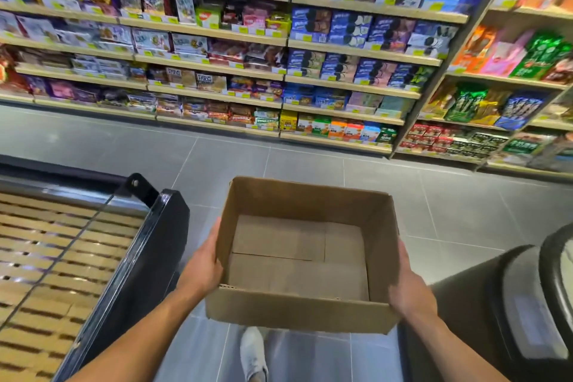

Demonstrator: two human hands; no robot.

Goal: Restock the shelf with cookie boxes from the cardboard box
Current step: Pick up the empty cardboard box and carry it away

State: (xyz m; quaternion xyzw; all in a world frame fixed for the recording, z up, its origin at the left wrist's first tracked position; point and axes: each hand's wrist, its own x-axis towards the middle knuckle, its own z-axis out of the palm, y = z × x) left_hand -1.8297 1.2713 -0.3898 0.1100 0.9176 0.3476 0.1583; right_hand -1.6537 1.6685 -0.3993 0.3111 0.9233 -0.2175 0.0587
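- At the far left stands a low freezer (55, 257) with a dark rim; its slatted inside shows through the top.
- The left hand (203, 267) presses flat against the left wall of the cardboard box (305, 313), fingers closed on the cardboard.
- The box is between the two hands, in the air above the grey floor (310, 164), open side up, with only its bare bottom flaps visible inside.
- Under the box one white shoe (253, 353) is on the floor.
- The right hand (409, 285) grips the right wall near the front corner.
- Behind, across the aisle, the shelf (217, 34) is full of cookie boxes (350, 28), well apart from the hands.
- At the far right is a dark rounded machine (527, 304); what it is I cannot tell.
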